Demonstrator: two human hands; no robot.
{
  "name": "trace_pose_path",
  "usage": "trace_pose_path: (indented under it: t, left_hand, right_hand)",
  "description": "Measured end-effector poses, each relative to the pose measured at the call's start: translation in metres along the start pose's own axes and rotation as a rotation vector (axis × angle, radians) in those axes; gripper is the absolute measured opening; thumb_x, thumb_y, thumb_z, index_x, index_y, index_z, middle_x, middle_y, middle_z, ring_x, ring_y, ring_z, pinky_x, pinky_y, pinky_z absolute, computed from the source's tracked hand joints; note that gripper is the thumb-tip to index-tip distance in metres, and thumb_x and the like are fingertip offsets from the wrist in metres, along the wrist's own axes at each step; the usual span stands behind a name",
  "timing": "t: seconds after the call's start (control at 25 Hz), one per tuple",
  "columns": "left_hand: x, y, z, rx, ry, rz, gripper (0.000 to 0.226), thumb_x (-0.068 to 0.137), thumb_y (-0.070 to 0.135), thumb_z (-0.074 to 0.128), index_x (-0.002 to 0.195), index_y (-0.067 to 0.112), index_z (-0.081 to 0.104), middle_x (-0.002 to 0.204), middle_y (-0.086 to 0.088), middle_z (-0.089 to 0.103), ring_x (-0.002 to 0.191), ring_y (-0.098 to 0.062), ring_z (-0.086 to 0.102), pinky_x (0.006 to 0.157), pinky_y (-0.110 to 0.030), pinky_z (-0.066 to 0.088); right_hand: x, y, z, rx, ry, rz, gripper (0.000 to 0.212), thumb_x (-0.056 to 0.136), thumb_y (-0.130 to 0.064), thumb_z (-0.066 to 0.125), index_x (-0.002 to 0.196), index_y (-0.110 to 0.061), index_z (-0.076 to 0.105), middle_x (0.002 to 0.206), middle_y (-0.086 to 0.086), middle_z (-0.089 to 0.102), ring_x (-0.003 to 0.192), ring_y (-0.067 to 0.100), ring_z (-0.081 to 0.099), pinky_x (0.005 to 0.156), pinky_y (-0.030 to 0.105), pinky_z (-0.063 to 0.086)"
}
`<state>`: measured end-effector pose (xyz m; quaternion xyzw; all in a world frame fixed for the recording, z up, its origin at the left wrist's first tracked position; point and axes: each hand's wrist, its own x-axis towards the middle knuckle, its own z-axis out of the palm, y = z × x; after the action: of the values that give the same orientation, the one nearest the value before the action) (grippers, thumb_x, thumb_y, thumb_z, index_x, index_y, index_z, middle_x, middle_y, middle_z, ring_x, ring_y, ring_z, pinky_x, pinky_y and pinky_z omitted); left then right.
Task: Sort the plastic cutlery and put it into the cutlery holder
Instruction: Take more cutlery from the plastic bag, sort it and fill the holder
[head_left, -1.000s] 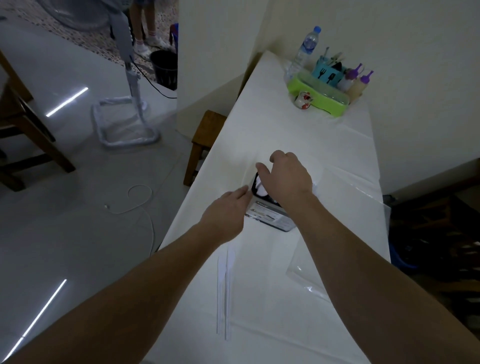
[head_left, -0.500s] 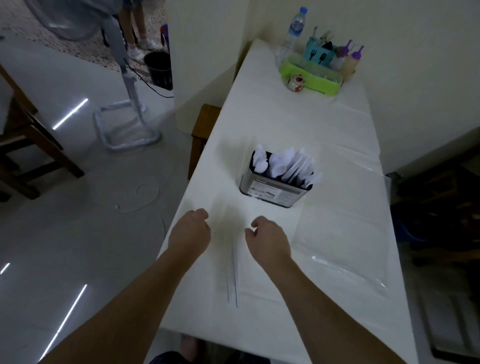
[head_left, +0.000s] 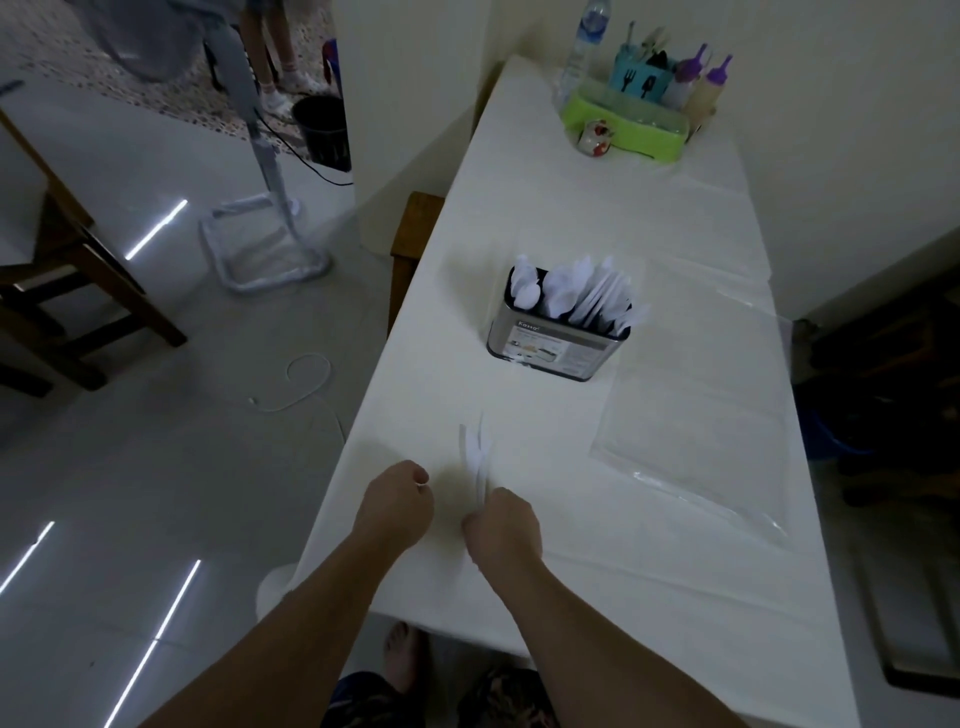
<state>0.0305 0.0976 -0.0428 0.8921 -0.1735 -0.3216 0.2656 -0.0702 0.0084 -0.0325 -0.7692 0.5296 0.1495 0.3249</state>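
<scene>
Head view: the right hand (head_left: 501, 525) grips a few white plastic cutlery pieces (head_left: 477, 457) just above the white surface (head_left: 571, 208). Left hand (head_left: 397, 501) is curled into a fist beside it, holding nothing visible. Farther away stands the cutlery holder (head_left: 558, 343), full of white cutlery.

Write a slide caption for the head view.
Right hand grips white plastic cutlery pieces near the filled cutlery holder; left hand curled.
</scene>
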Motion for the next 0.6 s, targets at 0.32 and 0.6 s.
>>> trace_pose_path:
  t: [0.32, 0.6]
  left_hand:
    - [-0.005, 0.012, 0.018, -0.278, -0.209, -0.094, 0.029, 0.096, 0.019, 0.052, 0.091, -0.004, 0.069, 0.093, -0.023, 0.072, 0.078, -0.033, 0.069, 0.07, -0.038, 0.056]
    - [-0.01, 0.023, 0.033, 0.111, -0.081, 0.001, 0.019, 0.096, 0.03, 0.057, 0.092, 0.012, 0.06, 0.088, -0.003, 0.062, 0.08, -0.017, 0.057, 0.07, -0.025, 0.043]
  right_hand:
    - [-0.005, 0.008, -0.009, 0.297, -0.123, -0.005, 0.026, 0.082, -0.02, 0.064, 0.058, -0.014, 0.057, 0.062, 0.008, 0.062, 0.062, 0.028, 0.065, 0.059, 0.037, 0.06]
    - [-0.011, 0.03, -0.015, 0.327, -0.081, 0.067, 0.026, 0.079, -0.018, 0.062, 0.054, -0.011, 0.06, 0.066, 0.015, 0.071, 0.062, 0.031, 0.071, 0.058, 0.045, 0.061]
